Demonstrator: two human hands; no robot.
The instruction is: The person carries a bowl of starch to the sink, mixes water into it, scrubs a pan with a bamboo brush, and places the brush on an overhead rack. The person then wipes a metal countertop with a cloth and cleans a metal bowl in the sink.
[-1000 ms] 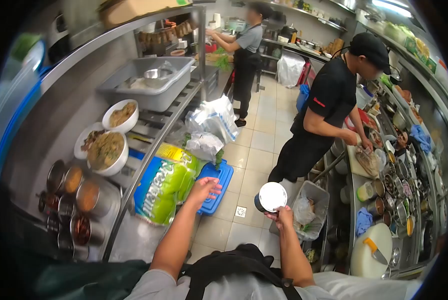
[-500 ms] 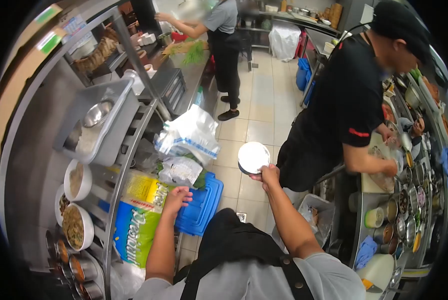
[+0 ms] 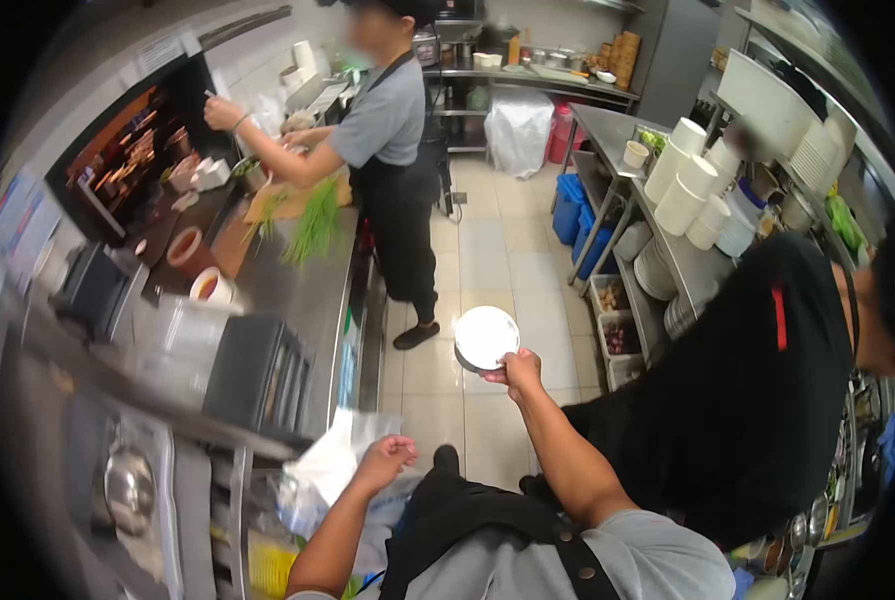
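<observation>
Pale tiled floor (image 3: 508, 250), steel counter (image 3: 313, 285) at left, steel table (image 3: 683, 240) at right, back shelving (image 3: 538, 82), light wall

A round, white-topped container (image 3: 487, 338) sits in the right hand (image 3: 517, 374).

The tub (image 3: 487, 337) is in the right hand (image 3: 520, 375). The bag (image 3: 328, 460) is just left of the left hand (image 3: 383, 463). Ahead of that hand, the counter (image 3: 320, 298) has greens (image 3: 316, 222) on it, one person (image 3: 393, 130) beside it. Right of the right hand is another person (image 3: 728, 400); ahead and right, cups (image 3: 686, 190) stand on a table (image 3: 690, 262).
</observation>
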